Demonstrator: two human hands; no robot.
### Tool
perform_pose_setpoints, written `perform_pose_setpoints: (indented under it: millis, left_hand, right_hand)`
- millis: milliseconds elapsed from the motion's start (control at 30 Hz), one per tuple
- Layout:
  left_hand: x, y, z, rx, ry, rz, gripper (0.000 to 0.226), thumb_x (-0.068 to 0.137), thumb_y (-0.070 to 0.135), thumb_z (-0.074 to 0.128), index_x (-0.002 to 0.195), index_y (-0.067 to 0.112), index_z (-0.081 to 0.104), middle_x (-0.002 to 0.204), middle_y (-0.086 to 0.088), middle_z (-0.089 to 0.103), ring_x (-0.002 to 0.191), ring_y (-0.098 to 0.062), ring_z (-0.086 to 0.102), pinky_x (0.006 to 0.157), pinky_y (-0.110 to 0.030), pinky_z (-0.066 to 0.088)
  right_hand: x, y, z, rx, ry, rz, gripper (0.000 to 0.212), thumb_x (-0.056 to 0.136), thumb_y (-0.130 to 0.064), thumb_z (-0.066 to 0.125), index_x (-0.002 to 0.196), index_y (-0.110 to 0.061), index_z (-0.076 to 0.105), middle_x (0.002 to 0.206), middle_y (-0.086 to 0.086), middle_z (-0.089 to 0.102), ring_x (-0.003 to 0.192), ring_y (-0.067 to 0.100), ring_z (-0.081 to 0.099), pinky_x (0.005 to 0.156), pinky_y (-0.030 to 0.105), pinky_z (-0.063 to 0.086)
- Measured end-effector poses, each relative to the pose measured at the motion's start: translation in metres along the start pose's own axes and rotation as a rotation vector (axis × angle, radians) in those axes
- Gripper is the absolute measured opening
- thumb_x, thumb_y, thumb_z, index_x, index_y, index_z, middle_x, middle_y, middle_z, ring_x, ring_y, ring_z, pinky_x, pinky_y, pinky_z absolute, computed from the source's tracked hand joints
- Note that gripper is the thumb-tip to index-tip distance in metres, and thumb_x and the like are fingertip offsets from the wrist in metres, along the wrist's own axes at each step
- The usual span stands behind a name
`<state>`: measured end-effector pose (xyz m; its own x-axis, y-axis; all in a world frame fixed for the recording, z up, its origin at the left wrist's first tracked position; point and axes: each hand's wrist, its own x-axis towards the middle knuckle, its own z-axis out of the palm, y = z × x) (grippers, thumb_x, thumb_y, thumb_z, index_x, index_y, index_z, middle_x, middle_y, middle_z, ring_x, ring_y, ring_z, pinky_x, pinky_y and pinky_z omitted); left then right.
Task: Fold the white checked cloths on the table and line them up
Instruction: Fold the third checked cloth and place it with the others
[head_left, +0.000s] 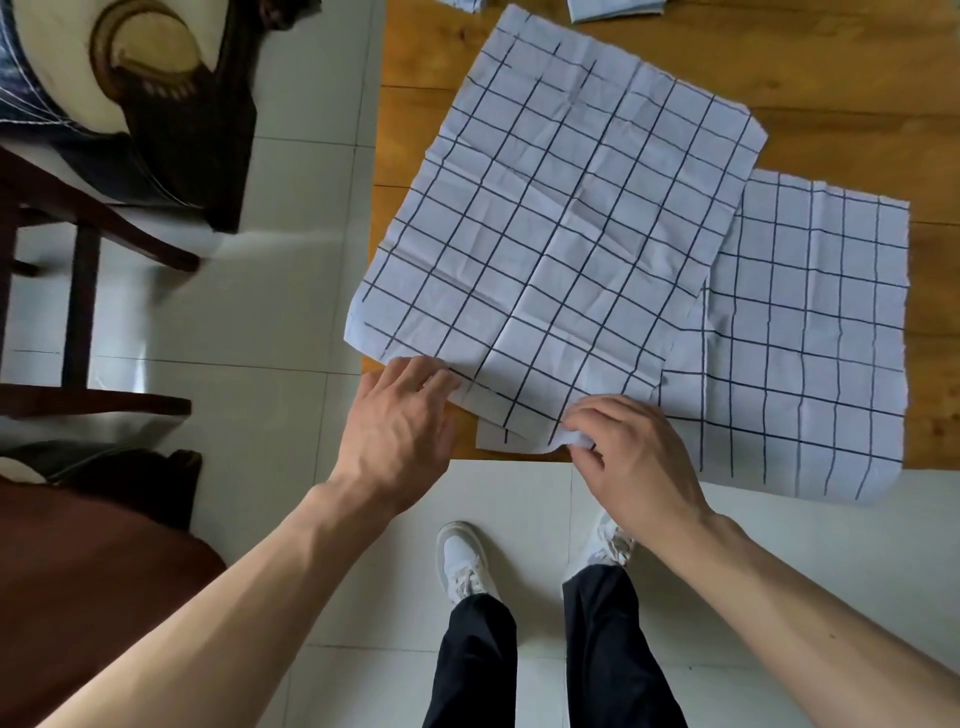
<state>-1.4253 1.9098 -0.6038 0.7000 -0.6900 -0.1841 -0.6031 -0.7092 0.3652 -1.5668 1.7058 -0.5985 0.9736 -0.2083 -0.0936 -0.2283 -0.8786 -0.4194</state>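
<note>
Top cloth (561, 208) near edge pinched by right hand (631, 460); left hand (400, 421) fingers flat on corner. Wood table (831, 78), tiled floor (291, 260).

White cloths (561, 218) with dark grid lines; orange-brown wooden table (831, 93).

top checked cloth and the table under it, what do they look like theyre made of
Top checked cloth: thin woven fabric, likely cotton, matte, going by its sharp fold creases and slightly frayed edges. Table: wood or a wood-look laminate, honey brown with visible grain and a soft sheen; which one cannot be told.
</note>
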Motion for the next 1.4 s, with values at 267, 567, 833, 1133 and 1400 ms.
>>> perform_pose_setpoints:
  millis: [267,567,833,1133,1400]
  left_hand:
    - [-0.002,-0.002,-0.001,0.005,0.028,0.02,0.031,0.08,0.021,0.066,0.11,0.016,0.069,0.116,-0.001,0.066,0.106,-0.029,0.058,0.086,-0.042,0.047]
    - [-0.005,-0.004,0.001,0.01,0.037,0.027,0.035,0.075,0.015,0.075,0.109,0.016,0.068,0.115,0.0,0.066,0.104,-0.028,0.058,0.083,-0.041,0.047]
    - [-0.002,-0.004,0.0,0.012,0.035,0.024,0.036,0.074,0.02,0.076,0.108,0.018,0.067,0.113,0.001,0.065,0.102,-0.028,0.058,0.08,-0.039,0.046]
    - [0.008,-0.005,-0.02,0.021,0.083,0.043,0.052,0.066,0.021,0.084,0.114,0.018,0.066,0.118,0.001,0.064,0.107,-0.027,0.057,0.082,-0.039,0.044]
    - [0.02,0.008,-0.043,0.063,0.232,0.121,0.032,0.065,0.001,0.08,0.091,0.014,0.068,0.103,0.0,0.068,0.093,-0.031,0.059,0.074,-0.035,0.036]
  right_hand:
    - [-0.006,0.0,-0.005,0.119,-0.047,0.027,0.022,0.075,-0.014,0.085,0.095,-0.01,0.076,0.101,-0.002,0.074,0.104,0.018,0.068,0.089,0.035,0.055]
    - [-0.006,0.006,-0.007,0.213,-0.027,0.013,0.012,0.079,-0.011,0.082,0.089,-0.008,0.075,0.095,-0.004,0.074,0.097,0.013,0.066,0.087,0.031,0.055]
    - [0.001,0.001,-0.002,0.167,0.036,0.003,0.009,0.085,-0.004,0.07,0.08,-0.01,0.065,0.081,-0.001,0.063,0.079,0.021,0.06,0.07,0.041,0.054]
    - [-0.001,-0.001,-0.037,0.276,0.149,0.023,0.005,0.091,-0.008,0.065,0.088,-0.013,0.064,0.088,-0.007,0.062,0.082,0.012,0.061,0.073,0.037,0.055]
    - [-0.032,0.018,-0.076,0.224,0.262,0.068,0.01,0.086,-0.002,0.068,0.085,-0.012,0.064,0.084,-0.005,0.062,0.081,0.015,0.061,0.072,0.035,0.052]
